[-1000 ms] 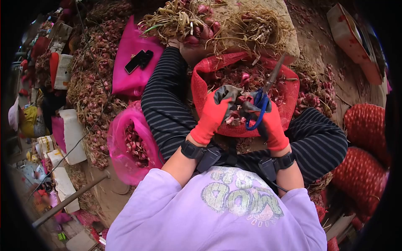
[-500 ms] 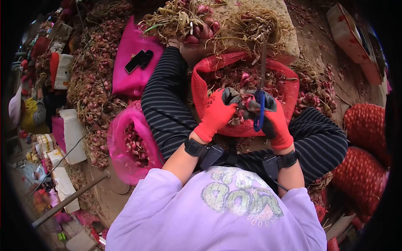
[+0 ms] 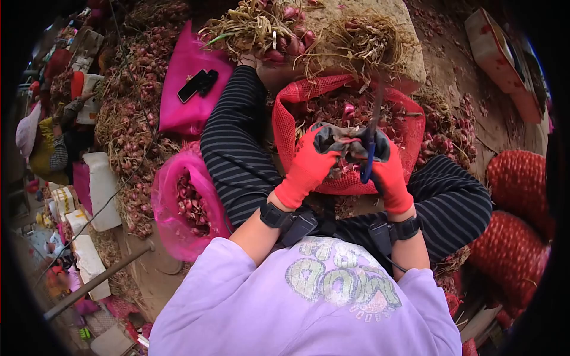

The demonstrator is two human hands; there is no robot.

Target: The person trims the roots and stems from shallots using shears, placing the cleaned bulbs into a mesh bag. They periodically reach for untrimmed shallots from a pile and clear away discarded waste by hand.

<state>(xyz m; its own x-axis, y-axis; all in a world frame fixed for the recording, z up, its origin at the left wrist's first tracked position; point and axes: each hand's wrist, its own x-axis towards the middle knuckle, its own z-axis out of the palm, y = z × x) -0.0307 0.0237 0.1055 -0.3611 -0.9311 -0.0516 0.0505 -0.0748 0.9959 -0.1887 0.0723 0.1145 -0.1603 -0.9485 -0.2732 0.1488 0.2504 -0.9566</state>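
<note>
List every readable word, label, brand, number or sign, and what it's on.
None reads with certainty.
Lilac shirt: large letters plus a smaller line, too faded and distorted to quote.
Yellow-banded box, far left: any print too small.
Wrist strap device: no legible text.
Black phone-like device: no visible text.
Scissors: no marking I can make out.

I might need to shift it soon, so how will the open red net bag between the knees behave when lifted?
The red net bag will probably sag, since its mesh looks thin and creased. Loose onions could spill if it tips, as its mouth is open. It may feel heavy, with contents spread across it, though their depth is hidden.
</note>
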